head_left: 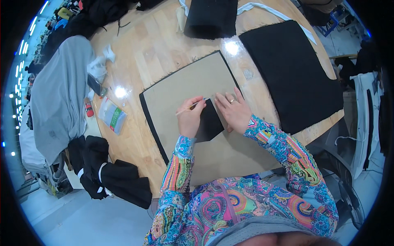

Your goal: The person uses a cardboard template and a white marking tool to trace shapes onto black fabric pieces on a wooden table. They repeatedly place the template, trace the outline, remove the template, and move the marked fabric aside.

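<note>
My left hand (191,119) is closed round a slim pale pencil (187,109), its tip at the top corner of a black pocket-shaped area (212,124). Whether that area is a cut-out or a separate piece of cloth, I cannot tell. My right hand (234,110) rests flat with fingers spread, just right of the black shape, pressing on a beige card-like panel (176,88). Beneath the panel lies black fabric (151,123), whose frayed edge shows along the top and left side.
A larger black fabric panel (291,74) lies on the wooden table (127,69) at right. Folded black cloth (211,18) sits at the far edge. To the left are a plastic packet (112,115), a red spool-like item (88,107), grey cloth (59,94) and tied black bundles (119,180).
</note>
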{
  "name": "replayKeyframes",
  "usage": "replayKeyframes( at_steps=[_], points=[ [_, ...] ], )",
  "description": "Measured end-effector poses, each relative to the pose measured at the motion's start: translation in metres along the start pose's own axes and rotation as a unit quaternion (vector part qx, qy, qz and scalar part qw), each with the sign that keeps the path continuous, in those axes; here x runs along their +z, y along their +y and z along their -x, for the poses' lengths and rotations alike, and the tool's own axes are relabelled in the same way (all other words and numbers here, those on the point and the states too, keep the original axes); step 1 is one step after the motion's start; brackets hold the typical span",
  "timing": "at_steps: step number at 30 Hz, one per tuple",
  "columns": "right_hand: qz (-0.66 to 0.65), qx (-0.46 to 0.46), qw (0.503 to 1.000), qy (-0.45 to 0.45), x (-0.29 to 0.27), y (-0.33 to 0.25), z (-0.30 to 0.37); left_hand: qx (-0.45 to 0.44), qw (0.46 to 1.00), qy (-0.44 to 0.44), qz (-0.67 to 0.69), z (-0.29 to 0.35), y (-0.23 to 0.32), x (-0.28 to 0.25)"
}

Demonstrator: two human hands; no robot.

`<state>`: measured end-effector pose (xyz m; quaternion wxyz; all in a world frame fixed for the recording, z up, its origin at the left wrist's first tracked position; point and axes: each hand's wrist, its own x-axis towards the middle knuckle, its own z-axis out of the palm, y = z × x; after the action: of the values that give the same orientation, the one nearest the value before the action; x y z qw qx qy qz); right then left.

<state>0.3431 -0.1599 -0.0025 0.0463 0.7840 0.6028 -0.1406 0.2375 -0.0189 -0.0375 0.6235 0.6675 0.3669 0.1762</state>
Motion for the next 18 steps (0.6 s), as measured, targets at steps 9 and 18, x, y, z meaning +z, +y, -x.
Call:
replayKeyframes(
  at_steps=[9,18],
  points=[
    [0.019,-0.01,0.999,0.027,0.001,0.001,0.002,0.075,0.984,0.046,-0.152,-0.002,-0.011,0.011],
    [0.014,-0.012,0.999,0.048,0.006,0.001,0.0,0.149,0.962,0.053,-0.22,0.002,-0.002,0.015]
  ],
)
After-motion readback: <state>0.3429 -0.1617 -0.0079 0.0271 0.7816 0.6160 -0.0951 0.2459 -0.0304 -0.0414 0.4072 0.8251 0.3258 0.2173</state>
